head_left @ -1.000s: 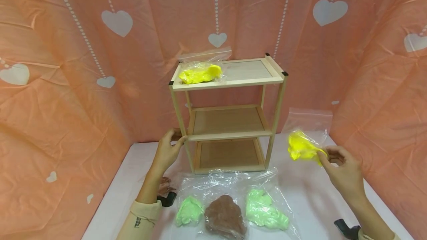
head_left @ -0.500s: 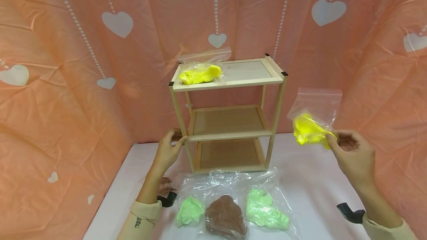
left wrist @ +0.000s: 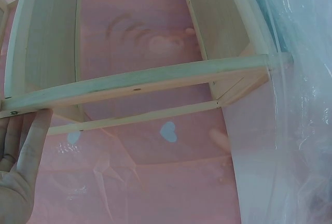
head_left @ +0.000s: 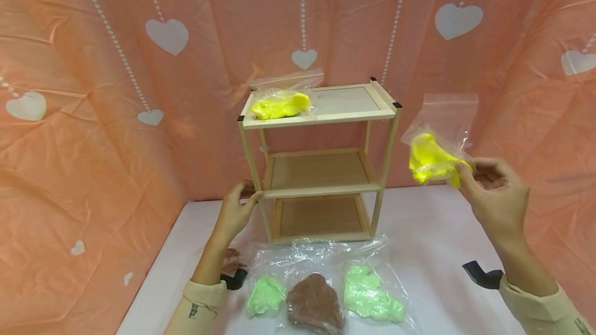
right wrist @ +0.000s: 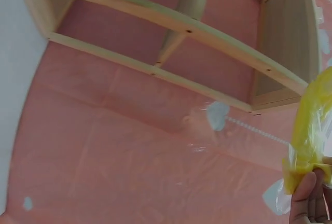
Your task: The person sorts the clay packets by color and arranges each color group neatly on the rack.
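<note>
Between thumb and fingers my right hand (head_left: 498,195) pinches the lower right corner of a clear zip bag with a bright yellow soft lump (head_left: 430,159) in it. The bag is in the air, to the right of a three-tier wooden shelf (head_left: 321,192). In the right wrist view the yellow lump (right wrist: 311,125) shows at the right edge, close to the shelf's top. My left hand (head_left: 238,208) grips the shelf's front left post at the middle tier. A second bagged yellow lump (head_left: 281,106) lies on the left half of the top tier.
In front of the shelf, on the white table (head_left: 428,252), lie clear bags with a small green lump (head_left: 265,296), a brown lump (head_left: 314,301) and a larger green lump (head_left: 372,293). Another brown lump (head_left: 231,261) is partly behind my left forearm. Pink cloth (head_left: 209,92) hangs behind and at both sides.
My right hand has lifted the bagged yellow lump higher, first drifting a little right. The left hand keeps its grip on the post, and the shelf has stayed put.
</note>
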`<state>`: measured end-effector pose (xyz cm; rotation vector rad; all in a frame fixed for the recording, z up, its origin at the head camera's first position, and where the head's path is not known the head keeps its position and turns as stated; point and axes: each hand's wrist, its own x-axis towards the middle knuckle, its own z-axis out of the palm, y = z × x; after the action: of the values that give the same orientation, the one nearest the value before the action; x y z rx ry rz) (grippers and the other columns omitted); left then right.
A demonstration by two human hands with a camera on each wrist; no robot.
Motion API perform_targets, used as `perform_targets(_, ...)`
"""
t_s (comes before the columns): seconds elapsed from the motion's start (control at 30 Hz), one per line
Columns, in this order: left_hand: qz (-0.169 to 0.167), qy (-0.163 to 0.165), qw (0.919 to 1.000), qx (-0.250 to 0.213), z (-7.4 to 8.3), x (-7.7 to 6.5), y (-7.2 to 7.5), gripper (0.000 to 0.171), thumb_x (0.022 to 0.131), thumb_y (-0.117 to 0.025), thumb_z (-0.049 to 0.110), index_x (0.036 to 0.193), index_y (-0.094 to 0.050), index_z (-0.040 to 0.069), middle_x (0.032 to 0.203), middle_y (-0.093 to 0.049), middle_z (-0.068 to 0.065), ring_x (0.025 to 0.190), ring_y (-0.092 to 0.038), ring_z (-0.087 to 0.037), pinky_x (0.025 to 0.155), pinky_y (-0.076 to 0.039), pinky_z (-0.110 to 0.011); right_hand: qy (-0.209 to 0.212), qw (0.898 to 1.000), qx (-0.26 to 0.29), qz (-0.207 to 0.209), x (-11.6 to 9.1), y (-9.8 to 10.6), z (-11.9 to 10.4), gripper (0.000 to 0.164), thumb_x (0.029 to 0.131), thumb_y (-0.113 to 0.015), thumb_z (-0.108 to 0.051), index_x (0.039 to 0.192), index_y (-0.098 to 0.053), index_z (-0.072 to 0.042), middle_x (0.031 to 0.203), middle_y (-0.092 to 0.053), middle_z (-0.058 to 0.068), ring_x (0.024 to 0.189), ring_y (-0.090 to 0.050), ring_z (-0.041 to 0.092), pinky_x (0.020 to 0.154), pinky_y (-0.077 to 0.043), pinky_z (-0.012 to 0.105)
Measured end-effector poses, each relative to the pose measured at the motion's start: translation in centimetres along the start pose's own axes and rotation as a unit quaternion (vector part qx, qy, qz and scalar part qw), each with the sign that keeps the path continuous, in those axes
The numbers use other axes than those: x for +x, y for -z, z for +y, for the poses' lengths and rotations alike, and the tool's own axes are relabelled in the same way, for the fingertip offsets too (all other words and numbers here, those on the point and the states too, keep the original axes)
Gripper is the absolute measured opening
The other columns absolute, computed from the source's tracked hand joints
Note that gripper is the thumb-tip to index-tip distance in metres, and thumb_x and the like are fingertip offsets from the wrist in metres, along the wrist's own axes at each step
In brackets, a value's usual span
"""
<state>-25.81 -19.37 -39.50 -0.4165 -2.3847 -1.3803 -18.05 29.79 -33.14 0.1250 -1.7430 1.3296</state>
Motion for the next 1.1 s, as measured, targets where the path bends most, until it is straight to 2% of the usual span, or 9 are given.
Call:
perform_targets(0.2, -0.003, 0.007, 1.0000, -0.001, 0.1, -0.1, 0.1, 0.027, 0.104, -0.073, 0.018, 0.124, -0.068, 0.001, 0.120, -0.072, -0.017, 0.111, -0.071, -0.033, 0.092, -0.065, -0.044, 0.011, 0.999, 0.042, 0.012, 1.3, -0.9, -1.1, 0.023, 0.087, -0.081, 0.011, 0.107, -0.072, 0.017, 0.093, -0.072, -0.001, 0.076, -0.065, 0.010, 0.076, -0.059, 0.010)
perform_targets(0.33, -0.001, 0.005, 1.0000, 0.003, 0.1, -0.1, 0.1, 0.027, 0.104, -0.074, 0.019, 0.124, -0.068, 0.002, 0.120, -0.072, -0.016, 0.111, -0.071, -0.033, 0.091, -0.065, -0.046, 0.014, 0.995, 0.103, 0.005, 2.1, -1.7, -2.0, 0.022, 0.087, -0.082, 0.012, 0.105, -0.072, 0.016, 0.091, -0.073, 0.003, 0.074, -0.067, 0.011, 0.075, -0.060, 0.012)
perform_targets(0.43, -0.002, 0.003, 1.0000, 0.005, 0.0, -0.1, 0.1, 0.027, 0.104, -0.073, 0.019, 0.125, -0.068, 0.002, 0.120, -0.072, -0.016, 0.111, -0.071, -0.033, 0.091, -0.065, -0.047, 0.017, 0.980, 0.199, -0.002, 2.7, -2.5, -2.6, 0.021, 0.084, -0.081, 0.015, 0.102, -0.070, 0.018, 0.089, -0.072, 0.008, 0.071, -0.068, 0.014, 0.072, -0.062, 0.015)
perform_targets(0.53, -0.003, 0.003, 1.0000, 0.005, 0.1, -0.1, 0.1, 0.028, 0.104, -0.073, 0.019, 0.125, -0.068, 0.002, 0.121, -0.071, -0.017, 0.111, -0.071, -0.033, 0.091, -0.065, -0.046, 0.022, 0.967, 0.255, -0.007, 3.3, -3.3, -3.1, 0.022, 0.083, -0.081, 0.017, 0.100, -0.068, 0.020, 0.086, -0.072, 0.011, 0.068, -0.068, 0.016, 0.068, -0.062, 0.016)
perform_targets(0.77, -0.006, 0.005, 1.0000, -0.001, 0.0, 0.0, 0.1, 0.028, 0.104, -0.073, 0.020, 0.124, -0.068, 0.001, 0.121, -0.071, -0.017, 0.111, -0.071, -0.033, 0.091, -0.066, -0.042, 0.010, 0.964, 0.266, 0.001, 4.9, -4.8, -4.3, 0.021, 0.083, -0.084, 0.013, 0.099, -0.070, 0.015, 0.084, -0.072, 0.012, 0.067, -0.066, 0.019, 0.066, -0.062, 0.018)
perform_targets(1.1, -0.007, 0.004, 1.0000, 0.006, 0.0, 0.0, 0.1, 0.028, 0.105, -0.073, 0.018, 0.125, -0.068, 0.000, 0.121, -0.071, -0.018, 0.111, -0.071, -0.034, 0.092, -0.065, -0.045, 0.016, 0.956, 0.291, 0.004, 6.8, -6.7, -5.9, 0.022, 0.083, -0.087, 0.009, 0.096, -0.070, 0.013, 0.083, -0.072, 0.014, 0.064, -0.062, 0.023, 0.062, -0.061, 0.020)
